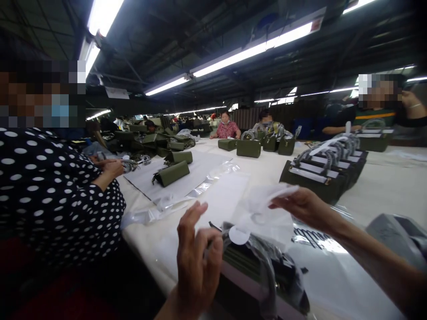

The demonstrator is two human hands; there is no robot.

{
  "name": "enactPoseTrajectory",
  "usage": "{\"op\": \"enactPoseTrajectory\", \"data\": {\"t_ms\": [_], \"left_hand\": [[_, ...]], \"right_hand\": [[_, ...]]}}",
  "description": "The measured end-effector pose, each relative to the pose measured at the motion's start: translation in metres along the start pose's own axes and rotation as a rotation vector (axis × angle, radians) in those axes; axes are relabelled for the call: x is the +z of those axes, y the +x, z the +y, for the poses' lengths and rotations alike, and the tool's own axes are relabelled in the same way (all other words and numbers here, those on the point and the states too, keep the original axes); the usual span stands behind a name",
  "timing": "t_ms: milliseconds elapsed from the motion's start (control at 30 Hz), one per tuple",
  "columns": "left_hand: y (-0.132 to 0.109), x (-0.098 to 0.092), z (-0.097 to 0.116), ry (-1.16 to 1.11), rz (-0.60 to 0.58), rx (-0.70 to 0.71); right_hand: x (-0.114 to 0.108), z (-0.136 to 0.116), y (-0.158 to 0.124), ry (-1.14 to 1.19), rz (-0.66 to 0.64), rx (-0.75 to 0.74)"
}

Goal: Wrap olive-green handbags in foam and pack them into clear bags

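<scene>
A dark green handbag (240, 284) stands at the bottom centre, its handle (267, 271) wrapped in clear plastic and a round white tag (239, 235) on top. My left hand (199, 253) is raised at the bag's left side, fingers apart and curved, with nothing seen in it. To the right, above the bag, my right hand (298, 201) pinches a thin, translucent white sheet (267, 218), which hangs down behind the handle.
Several green handbags with wrapped handles (313, 178) stand in a row at right. Two green bags (171, 173) lie on white sheeting left of centre. A person in a polka-dot top (60, 191) works close at left. Others are across the table (383, 173).
</scene>
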State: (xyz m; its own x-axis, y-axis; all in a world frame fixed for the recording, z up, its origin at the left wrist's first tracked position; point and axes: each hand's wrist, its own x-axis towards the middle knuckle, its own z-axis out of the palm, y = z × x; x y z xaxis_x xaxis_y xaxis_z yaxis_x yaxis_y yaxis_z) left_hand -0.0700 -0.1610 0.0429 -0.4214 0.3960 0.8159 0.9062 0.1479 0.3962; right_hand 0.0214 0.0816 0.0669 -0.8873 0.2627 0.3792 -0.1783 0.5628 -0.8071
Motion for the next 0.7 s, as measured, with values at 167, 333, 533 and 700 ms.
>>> {"op": "enactPoseTrajectory", "data": {"t_ms": [167, 333, 533, 700], "left_hand": [[-0.062, 0.024, 0.005, 0.263, -0.007, -0.039], [-0.053, 0.049, 0.01, 0.284, 0.034, -0.134], [-0.054, 0.066, -0.004, 0.268, -0.018, -0.201], [-0.07, 0.055, -0.002, 0.115, 0.027, -0.207]], "right_hand": [[0.013, 0.003, -0.013, -0.352, -0.268, -0.31], [0.031, -0.015, -0.014, -0.429, -0.362, -0.417], [0.066, -0.004, -0.056, -0.586, 0.286, -0.4], [0.086, 0.017, -0.056, -0.598, 0.397, -0.366]]}}
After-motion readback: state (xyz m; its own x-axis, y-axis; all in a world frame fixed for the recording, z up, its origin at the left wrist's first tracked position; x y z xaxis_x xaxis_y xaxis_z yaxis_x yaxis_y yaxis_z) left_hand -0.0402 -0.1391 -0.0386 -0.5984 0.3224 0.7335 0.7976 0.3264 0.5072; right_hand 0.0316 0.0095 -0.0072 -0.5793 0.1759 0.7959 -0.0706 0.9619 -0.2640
